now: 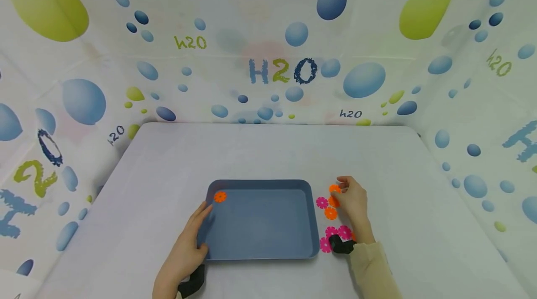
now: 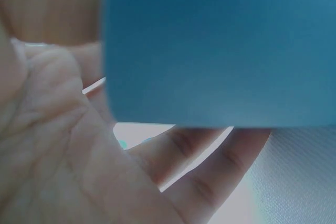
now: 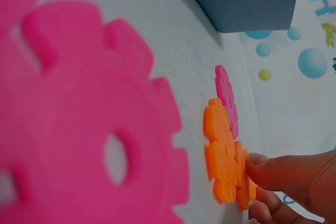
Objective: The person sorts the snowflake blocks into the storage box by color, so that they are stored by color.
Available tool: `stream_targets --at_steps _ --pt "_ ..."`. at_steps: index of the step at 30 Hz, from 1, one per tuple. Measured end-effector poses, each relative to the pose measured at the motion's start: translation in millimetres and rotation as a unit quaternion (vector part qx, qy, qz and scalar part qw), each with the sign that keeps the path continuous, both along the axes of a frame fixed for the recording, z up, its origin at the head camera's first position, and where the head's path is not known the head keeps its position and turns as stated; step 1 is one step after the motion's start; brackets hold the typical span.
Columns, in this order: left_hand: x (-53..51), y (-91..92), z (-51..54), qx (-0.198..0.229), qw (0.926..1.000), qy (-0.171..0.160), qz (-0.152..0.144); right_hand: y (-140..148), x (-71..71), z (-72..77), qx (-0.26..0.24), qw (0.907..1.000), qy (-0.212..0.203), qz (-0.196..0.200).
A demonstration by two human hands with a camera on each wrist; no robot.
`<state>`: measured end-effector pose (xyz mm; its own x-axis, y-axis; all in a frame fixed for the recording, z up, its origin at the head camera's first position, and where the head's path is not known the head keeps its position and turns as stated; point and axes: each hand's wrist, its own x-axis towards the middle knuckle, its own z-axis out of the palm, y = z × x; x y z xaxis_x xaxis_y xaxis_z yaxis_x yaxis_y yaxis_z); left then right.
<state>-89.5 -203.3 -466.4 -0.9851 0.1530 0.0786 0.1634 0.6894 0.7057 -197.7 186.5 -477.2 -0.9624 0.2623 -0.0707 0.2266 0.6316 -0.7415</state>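
Observation:
A blue-grey tray (image 1: 260,224) lies on the table, with one orange snowflake-shaped plastic disc (image 1: 220,196) in its far left corner. Against the tray's left side rests my left hand (image 1: 184,248), its fingers extended along the rim. The left wrist view has the palm and fingers (image 2: 205,182) beside the tray wall (image 2: 220,51), which hides part of them. Right of the tray, my right hand (image 1: 353,199) pinches an orange disc (image 3: 243,177) between thumb and fingers. Close by lie another orange disc (image 1: 330,214) and a pink disc (image 1: 322,202).
Several pink discs (image 1: 325,244) lie nearer the front, by the tray's right corner, partly behind the black wrist strap (image 1: 341,246). A white cloth covers the table (image 1: 272,150). Printed curtains (image 1: 235,89) stand at the back and both sides.

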Motion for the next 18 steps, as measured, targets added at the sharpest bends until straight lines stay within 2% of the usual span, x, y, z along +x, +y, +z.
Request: stream_targets --at_steps 9,18 --pt "0.1 1.1 2.4 0.02 0.9997 -0.014 0.0 -1.6 0.9 1.3 0.029 0.9995 0.009 0.0" --pt "-0.2 0.6 1.4 0.022 0.9996 -0.017 0.003 -7.7 1.6 0.4 0.041 0.9981 0.042 -0.021"
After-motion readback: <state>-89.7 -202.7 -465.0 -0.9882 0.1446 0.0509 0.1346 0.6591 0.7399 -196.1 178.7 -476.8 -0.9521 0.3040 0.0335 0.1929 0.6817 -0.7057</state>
